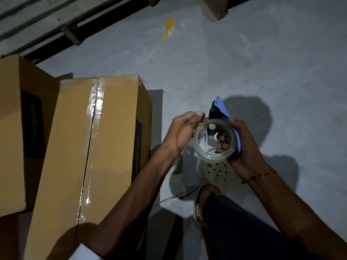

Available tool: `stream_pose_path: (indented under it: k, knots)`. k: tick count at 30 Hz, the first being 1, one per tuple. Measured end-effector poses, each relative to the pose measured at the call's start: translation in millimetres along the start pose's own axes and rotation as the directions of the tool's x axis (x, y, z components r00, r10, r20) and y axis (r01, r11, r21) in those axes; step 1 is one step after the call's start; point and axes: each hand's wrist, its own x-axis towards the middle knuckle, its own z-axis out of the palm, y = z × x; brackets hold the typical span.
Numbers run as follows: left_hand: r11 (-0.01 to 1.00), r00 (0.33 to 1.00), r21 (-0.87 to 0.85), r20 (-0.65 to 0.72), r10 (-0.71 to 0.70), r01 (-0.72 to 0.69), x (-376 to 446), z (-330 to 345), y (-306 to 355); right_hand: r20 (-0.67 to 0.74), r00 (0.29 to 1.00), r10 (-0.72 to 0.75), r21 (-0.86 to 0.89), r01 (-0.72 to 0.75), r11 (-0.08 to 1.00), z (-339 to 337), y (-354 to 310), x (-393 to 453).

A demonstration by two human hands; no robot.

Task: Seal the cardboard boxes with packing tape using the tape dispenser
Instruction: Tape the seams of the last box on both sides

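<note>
From my remote feed, a grey concrete floor fills the view, marked by a yellow paint splash well beyond both hands. Left of the left hand lies a long cardboard box, its centre seam covered by a glossy strip of clear packing tape. A second cardboard box stands just beside it, farther left, with dark printing on its side. Below the hands I see a dark trouser leg and a perforated clog on the floor.

The right hand grips the blue tape dispenser, fingers curled round its handle and showing through the hollow of the roll. The clear tape roll sits on the dispenser, between the two hands. The left hand touches the roll's upper left edge, fingertips drawn together in a pinch there; whether they hold the tape's loose end I cannot tell. A thin gold-coloured bracelet circles the right wrist.
</note>
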Motion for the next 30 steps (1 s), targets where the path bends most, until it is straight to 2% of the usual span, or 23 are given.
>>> stream_pose_path:
  k: [3,7,12,14,17,19,22,24,27,30]
  knots:
    - [0.999,0.999,-0.038,0.047,-0.001,0.003,6.8,13.4,-0.6,-0.003,1.000,0.005,-0.038,-0.005,0.999,-6.2,1.1,2.1]
    - [0.999,1.000,-0.040,-0.005,0.019,-0.020,20.9,27.2,-11.4,0.021,0.999,0.025,-0.084,-0.023,0.996,-15.3,-4.2,4.0]
    - [1.000,1.000,0.017,-0.021,0.023,-0.023,37.2,43.0,-26.0,-0.057,0.997,-0.051,-0.322,0.030,0.946,-29.6,-13.8,6.8]
    - [1.000,1.000,0.028,0.018,0.006,-0.007,42.2,50.8,-30.8,-0.100,0.988,-0.121,-0.430,0.066,0.900,-38.0,-17.4,4.8]
    - [0.999,0.996,0.031,0.087,-0.034,0.032,53.4,60.0,-40.0,-0.026,0.977,-0.210,-0.690,0.134,0.711,-60.0,-24.0,3.3]
    - [0.995,0.985,0.038,0.144,-0.098,0.094,60.2,64.6,-44.8,0.009,0.977,-0.213,-0.779,0.140,0.611,-75.8,-29.0,5.5]
    - [0.983,0.962,0.057,0.205,-0.183,0.175,69.4,72.5,-50.7,-0.011,0.980,-0.201,-0.820,0.106,0.562,-96.5,-31.5,13.2]
    - [0.981,0.961,0.092,0.205,-0.186,0.170,76.1,77.9,-55.4,-0.028,0.976,-0.215,-0.820,0.101,0.563,-106.9,-28.3,18.4]
    - [0.986,0.980,0.118,0.147,-0.132,0.115,79.6,78.2,-58.4,-0.024,0.968,-0.250,-0.828,0.121,0.547,-112.3,-20.8,26.7]
    - [0.996,0.995,0.071,0.073,-0.065,0.059,70.8,61.6,-52.8,0.059,0.960,-0.275,-0.868,0.185,0.460,-95.4,-19.4,33.3]
